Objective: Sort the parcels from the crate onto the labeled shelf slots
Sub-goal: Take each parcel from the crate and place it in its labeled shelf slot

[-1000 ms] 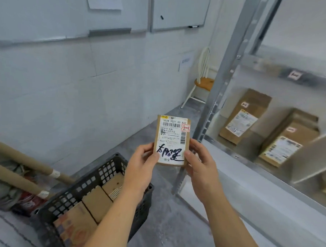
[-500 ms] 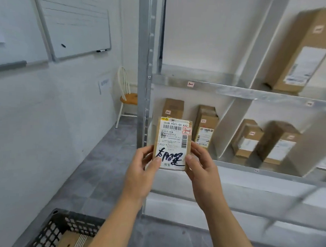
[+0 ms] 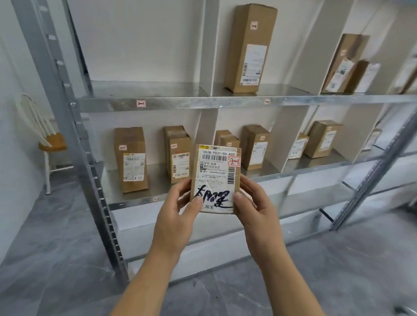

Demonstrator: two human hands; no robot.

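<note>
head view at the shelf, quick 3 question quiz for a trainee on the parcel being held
1. True or false: the small parcel is held by both the left hand and the right hand.
2. The red tag on it reads: A) 1-1 B) 2-1 C) 3-2
3. Fill in (above/below): the shelved box with a matching tag stands ___ the 1-1 shelf label.
Key: 1 true; 2 B; 3 below.
</note>
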